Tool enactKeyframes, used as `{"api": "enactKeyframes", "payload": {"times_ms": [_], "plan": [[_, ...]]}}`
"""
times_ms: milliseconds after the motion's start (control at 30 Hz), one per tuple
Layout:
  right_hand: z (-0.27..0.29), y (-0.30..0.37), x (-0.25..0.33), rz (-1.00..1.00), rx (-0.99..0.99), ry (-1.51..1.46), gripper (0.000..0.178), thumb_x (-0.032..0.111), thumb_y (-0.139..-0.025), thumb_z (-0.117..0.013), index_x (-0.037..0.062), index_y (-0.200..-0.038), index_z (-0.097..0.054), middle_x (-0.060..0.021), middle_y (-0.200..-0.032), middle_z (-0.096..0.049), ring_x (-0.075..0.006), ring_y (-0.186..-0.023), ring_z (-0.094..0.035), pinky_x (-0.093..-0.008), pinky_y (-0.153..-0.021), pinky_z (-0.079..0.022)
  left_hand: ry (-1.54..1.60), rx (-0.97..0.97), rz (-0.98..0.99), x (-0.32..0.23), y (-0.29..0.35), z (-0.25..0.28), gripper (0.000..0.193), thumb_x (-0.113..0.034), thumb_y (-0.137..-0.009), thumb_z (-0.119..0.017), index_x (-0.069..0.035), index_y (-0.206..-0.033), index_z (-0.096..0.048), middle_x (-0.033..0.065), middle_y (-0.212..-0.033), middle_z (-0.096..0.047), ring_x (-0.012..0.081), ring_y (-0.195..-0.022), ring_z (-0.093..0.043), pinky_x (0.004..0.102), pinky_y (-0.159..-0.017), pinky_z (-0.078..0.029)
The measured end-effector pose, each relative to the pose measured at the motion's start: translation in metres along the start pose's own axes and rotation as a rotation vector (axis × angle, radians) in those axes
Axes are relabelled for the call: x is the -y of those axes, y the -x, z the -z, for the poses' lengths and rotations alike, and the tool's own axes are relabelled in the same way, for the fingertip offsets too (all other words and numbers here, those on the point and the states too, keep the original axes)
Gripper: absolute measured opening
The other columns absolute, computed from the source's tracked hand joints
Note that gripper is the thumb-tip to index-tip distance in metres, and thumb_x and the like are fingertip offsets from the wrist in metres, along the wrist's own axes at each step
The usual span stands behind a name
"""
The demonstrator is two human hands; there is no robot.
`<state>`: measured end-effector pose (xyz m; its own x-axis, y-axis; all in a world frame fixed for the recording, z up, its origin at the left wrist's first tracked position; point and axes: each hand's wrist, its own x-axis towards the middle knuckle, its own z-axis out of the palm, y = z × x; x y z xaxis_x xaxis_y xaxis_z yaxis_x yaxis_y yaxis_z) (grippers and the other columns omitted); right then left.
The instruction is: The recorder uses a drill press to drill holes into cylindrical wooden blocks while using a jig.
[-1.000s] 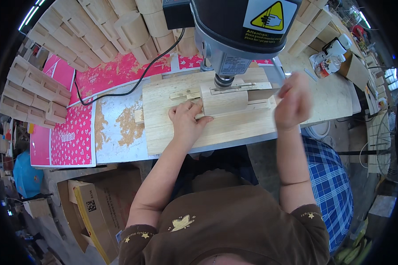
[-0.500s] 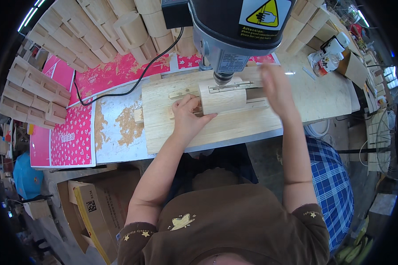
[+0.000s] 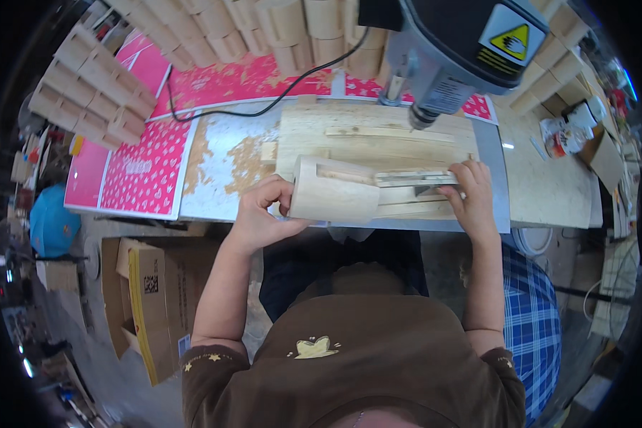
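Observation:
My left hand (image 3: 264, 214) is closed round the left end of a pale wooden cylinder (image 3: 335, 196), which lies on its side with a long slot cut along its top. My right hand (image 3: 472, 192) pinches a narrow slotted strip (image 3: 414, 178), metal-looking, just right of the cylinder. The strip's left end meets or nearly meets the cylinder's right end; I cannot tell if they touch. Beneath them is a flat wooden board (image 3: 299, 139) with thin wooden rails (image 3: 392, 135). The drill press (image 3: 464, 53) stands behind, its chuck (image 3: 422, 118) above the board and apart from the cylinder.
Stacks of slotted wooden cylinders (image 3: 285, 32) line the back and more (image 3: 89, 89) stand at the left. A black cable (image 3: 264, 110) crosses the pink sheet (image 3: 143, 167). Sawdust (image 3: 242, 167) covers part of the bench. A cardboard box (image 3: 167, 299) is below left; a bottle (image 3: 567, 135) stands far right.
The cylinder has come from under the chuck toward me and left. The slotted strip, earlier on top of it, is now in my right hand off to its right. The view has shifted.

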<state>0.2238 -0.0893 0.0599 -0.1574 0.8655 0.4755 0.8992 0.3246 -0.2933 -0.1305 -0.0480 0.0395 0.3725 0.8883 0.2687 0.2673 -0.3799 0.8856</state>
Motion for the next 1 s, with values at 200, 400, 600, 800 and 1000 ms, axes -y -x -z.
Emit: {"api": "enactKeyframes", "payload": {"times_ms": [200,400,600,800,1000], "plan": [[0.016,0.008,0.010,-0.087,0.024,-0.021,0.031,0.008,-0.066,-0.071,0.0019,-0.093,-0.056,-0.0127,-0.088,-0.053,-0.0320,-0.084,-0.049,-0.0400,-0.073,-0.040,0.345,-0.221,0.493,-0.028,0.017,0.044,0.023,-0.010,-0.065,-0.079,-0.003,-0.068,-0.057,-0.0030,-0.057,-0.049,0.0026,-0.049,-0.042,0.0176,-0.045,-0.032],[0.001,0.025,0.019,-0.033,0.068,-0.069,0.032,0.010,-0.065,-0.072,0.0019,-0.092,-0.056,-0.0122,-0.087,-0.052,-0.0322,-0.085,-0.049,-0.0400,-0.074,-0.040,0.503,-0.246,0.857,-0.037,0.014,0.006,0.033,-0.028,-0.070,-0.078,-0.003,-0.066,-0.057,0.0004,-0.052,-0.051,0.0063,-0.035,-0.038,0.0193,-0.034,-0.027],[-0.012,0.043,-0.003,0.004,-0.011,-0.082,0.036,0.004,-0.070,-0.072,-0.0004,-0.102,-0.056,-0.0185,-0.106,-0.053,-0.0377,-0.100,-0.049,-0.0412,-0.088,-0.040,0.375,-0.107,0.828,-0.030,0.006,-0.033,0.043,-0.042,-0.069,-0.075,-0.001,-0.075,-0.065,0.0052,-0.063,-0.060,0.0115,-0.047,-0.050,0.0234,-0.040,-0.038],[-0.021,0.034,-0.022,0.032,0.136,0.097,0.042,0.014,-0.082,-0.063,-0.0024,-0.119,-0.050,-0.0254,-0.116,-0.049,-0.0416,-0.109,-0.045,-0.0456,-0.092,-0.036,0.581,-0.045,0.556,-0.035,-0.011,-0.080,0.048,-0.039,-0.066,-0.080,-0.003,-0.053,-0.051,0.0046,-0.045,-0.046,0.0135,-0.035,-0.045,0.0279,-0.032,-0.035],[-0.014,0.030,-0.012,0.154,0.035,0.129,0.048,0.024,-0.072,-0.072,-0.0004,-0.111,-0.058,-0.0245,-0.101,-0.058,-0.0431,-0.093,-0.052,-0.0512,-0.081,-0.040,0.379,-0.139,0.491,-0.020,-0.029,-0.103,0.050,-0.040,-0.067,-0.078,0.001,-0.056,-0.051,0.0113,-0.054,-0.053,0.0196,-0.048,-0.054,0.0322,-0.043,-0.041]]}}
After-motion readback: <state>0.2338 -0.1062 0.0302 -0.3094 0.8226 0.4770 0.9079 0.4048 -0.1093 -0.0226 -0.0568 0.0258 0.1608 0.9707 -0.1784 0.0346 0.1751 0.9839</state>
